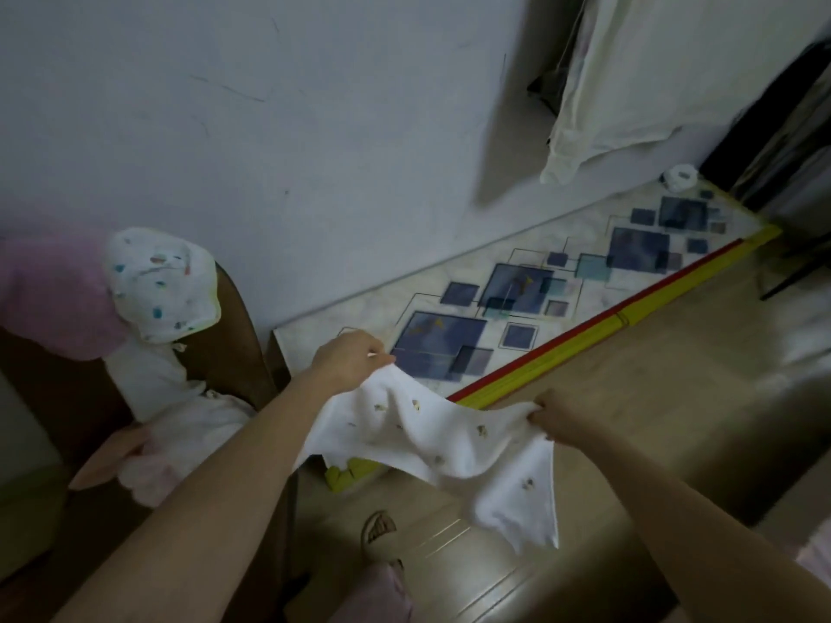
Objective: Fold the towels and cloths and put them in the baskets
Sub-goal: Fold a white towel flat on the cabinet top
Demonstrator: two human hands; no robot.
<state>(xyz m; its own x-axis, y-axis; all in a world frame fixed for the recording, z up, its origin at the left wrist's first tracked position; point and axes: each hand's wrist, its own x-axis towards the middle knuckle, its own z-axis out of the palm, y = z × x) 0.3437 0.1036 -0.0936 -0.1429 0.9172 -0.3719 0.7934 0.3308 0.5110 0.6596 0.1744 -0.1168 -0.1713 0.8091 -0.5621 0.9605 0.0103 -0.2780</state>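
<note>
The picture is dim and bluish, with flat, soft light and no clear source. A broad dark shadow falls on the wall [252, 128] below the hanging cream garment [652, 74]. Wide-angle bending curves the bench [580, 231] edge and stretches the forearms at the bottom corners. The whole frame is soft, with motion smear at the right edge and on the white cloth [445, 442]. The pale floor [629, 397] carries a faint sheen

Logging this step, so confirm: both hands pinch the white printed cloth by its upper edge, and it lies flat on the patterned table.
Not flat on the table. The head view shows the left hand and right hand pinching the white printed cloth by its upper edge, but it hangs in the air, sagging past the patterned table edge.
</note>
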